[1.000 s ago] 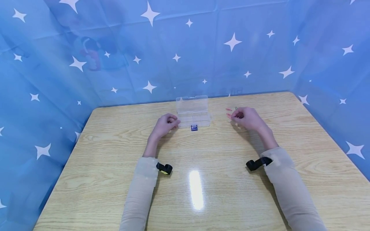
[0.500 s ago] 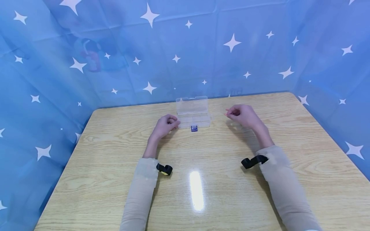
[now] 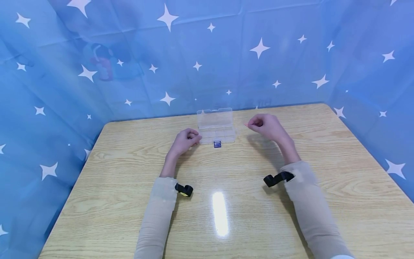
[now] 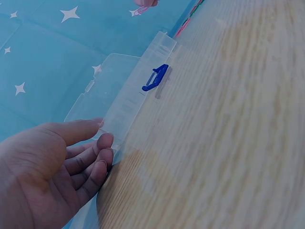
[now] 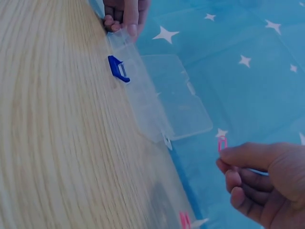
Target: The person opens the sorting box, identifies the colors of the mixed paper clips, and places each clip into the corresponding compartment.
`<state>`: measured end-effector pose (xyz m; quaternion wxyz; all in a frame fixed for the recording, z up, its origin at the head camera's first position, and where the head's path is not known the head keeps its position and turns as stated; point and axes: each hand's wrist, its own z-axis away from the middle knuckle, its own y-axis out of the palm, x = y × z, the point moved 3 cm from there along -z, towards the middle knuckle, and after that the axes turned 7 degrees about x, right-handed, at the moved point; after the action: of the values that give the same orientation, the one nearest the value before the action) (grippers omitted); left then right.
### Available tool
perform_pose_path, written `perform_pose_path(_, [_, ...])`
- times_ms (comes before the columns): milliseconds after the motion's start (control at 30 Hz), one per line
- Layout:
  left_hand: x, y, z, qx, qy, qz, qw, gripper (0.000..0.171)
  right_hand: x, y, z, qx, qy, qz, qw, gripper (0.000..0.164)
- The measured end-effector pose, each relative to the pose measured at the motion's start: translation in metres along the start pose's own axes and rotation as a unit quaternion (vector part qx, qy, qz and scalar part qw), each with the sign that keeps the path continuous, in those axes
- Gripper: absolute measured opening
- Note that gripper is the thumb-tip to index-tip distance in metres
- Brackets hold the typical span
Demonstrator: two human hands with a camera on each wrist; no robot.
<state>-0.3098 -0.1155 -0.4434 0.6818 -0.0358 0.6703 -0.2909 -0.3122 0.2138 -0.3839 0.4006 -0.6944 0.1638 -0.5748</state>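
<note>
A clear plastic compartment box [image 3: 223, 138] stands on the table with its lid [image 3: 215, 118] raised at the back. Its blue latch [image 3: 217, 144] hangs at the front edge. My left hand [image 3: 183, 141] holds the box's left end, thumb on the rim and fingers curled against the side in the left wrist view. Between thumb and forefinger, my right hand [image 3: 269, 127] pinches a pink paper clip [image 5: 219, 143], raised to the right of the box. More paper clips [image 4: 182, 27], pink and green, lie past the box's right end; the right hand hides them in the head view.
The wooden table [image 3: 129, 208] ends at a blue cloth backdrop [image 3: 207, 50] with white stars, close behind the raised lid. A black wrist camera [image 3: 184, 189] sits on the left sleeve, another wrist camera [image 3: 278, 178] on the right.
My right hand has picked up the pink paper clip and moved left and slightly back, toward the box. The left hand and the box have stayed in place.
</note>
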Motion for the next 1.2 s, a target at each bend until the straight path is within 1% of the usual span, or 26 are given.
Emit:
perform_pose_path(267, [-0.002, 0.001, 0.001, 0.000, 0.000, 0.002, 1.0000, 0.032, 0.007, 0.004, -0.004, -0.003, -0.002, -0.007, 1.000, 0.016])
perform_pose_path(667, [-0.002, 0.001, 0.000, 0.000, 0.001, 0.003, 1.0000, 0.032, 0.010, 0.010, -0.006, 0.002, 0.001, -0.018, 1.000, 0.015])
perform_pose_path(800, [-0.002, 0.000, 0.000, 0.001, -0.001, 0.003, 1.0000, 0.033, 0.014, 0.013, -0.008, 0.004, -0.004, -0.020, 1.000, 0.017])
perform_pose_path(1033, [-0.001, -0.001, 0.001, 0.000, 0.000, 0.005, 1.0000, 0.031, 0.016, 0.023, -0.013, 0.009, -0.016, -0.019, 1.000, 0.011])
perform_pose_path(1200, [-0.001, -0.001, 0.002, -0.001, 0.000, 0.002, 1.0000, 0.030, 0.017, 0.030, -0.015, 0.018, -0.026, -0.025, 0.999, 0.013])
